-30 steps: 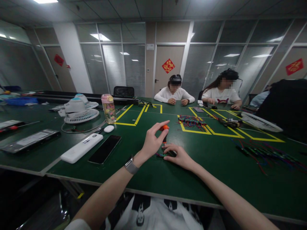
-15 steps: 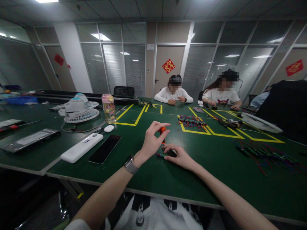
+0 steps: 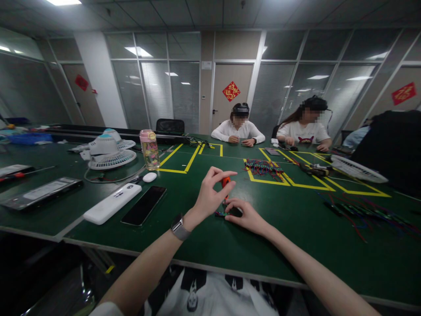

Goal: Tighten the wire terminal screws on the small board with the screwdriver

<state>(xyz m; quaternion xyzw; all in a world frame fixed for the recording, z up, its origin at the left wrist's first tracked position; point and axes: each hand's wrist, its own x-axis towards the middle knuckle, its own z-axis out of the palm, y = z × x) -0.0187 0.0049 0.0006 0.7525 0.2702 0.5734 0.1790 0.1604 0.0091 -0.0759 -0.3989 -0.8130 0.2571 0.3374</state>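
My left hand [image 3: 209, 192], with a watch on its wrist, is closed around the orange handle of a screwdriver [image 3: 226, 181]. The screwdriver stands nearly upright, its lower end close to my right fingertips. Low on the green table, my right hand [image 3: 246, 214] pinches a small green circuit board [image 3: 221, 214] with thin coloured wires. My fingers cover part of the board, so the exact spot where the screwdriver tip meets it cannot be made out.
To the left lie a black phone [image 3: 144, 205], a white power bank [image 3: 112, 202], a hard drive [image 3: 42, 193] and a bottle [image 3: 149, 150]. Wired boards [image 3: 265, 169] lie inside yellow tape, with more wired boards [image 3: 371, 212] at right. Two people sit opposite.
My left fingers have shifted slightly to the right around the screwdriver handle. My right hand stays in place on the circuit board. A person opposite has lowered a hand.
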